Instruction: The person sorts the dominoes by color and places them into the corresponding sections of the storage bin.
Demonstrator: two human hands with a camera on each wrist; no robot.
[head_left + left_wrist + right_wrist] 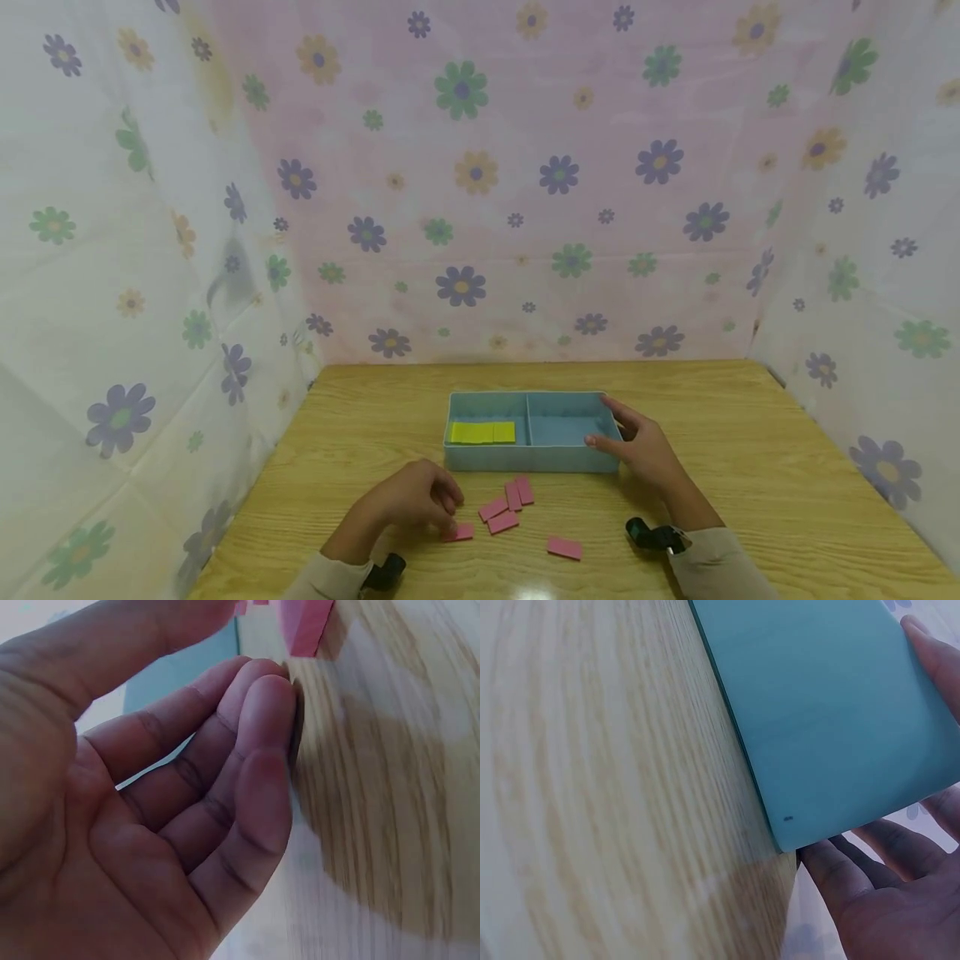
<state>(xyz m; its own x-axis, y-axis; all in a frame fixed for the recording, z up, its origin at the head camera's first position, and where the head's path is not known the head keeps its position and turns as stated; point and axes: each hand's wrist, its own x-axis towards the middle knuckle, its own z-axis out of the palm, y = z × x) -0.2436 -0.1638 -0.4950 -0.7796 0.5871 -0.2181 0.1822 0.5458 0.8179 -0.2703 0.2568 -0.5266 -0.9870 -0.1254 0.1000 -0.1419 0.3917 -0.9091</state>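
My left hand (pixel 417 502) is low over the table with its fingers loosely bent. Its thumb is at a pink tile (pixel 462 532), which shows beyond the thumb tip in the left wrist view as a pink block (pixel 306 626); a gap separates thumb and fingers. Several more pink tiles (pixel 503 522) lie loosely grouped to the right of this hand. My right hand (pixel 647 450) grips the right end of a light blue two-compartment box (pixel 487 459), thumb at the near side and fingers towards the far corner. Yellow tiles (pixel 482 432) lie in a row in the left compartment.
One pink tile (pixel 564 547) lies apart, nearer the front of the wooden table (pixel 375 400). Flowered cloth (pixel 517 167) hangs behind the table and along both sides. A dark wrist device (pixel 654 535) sits at the right cuff.
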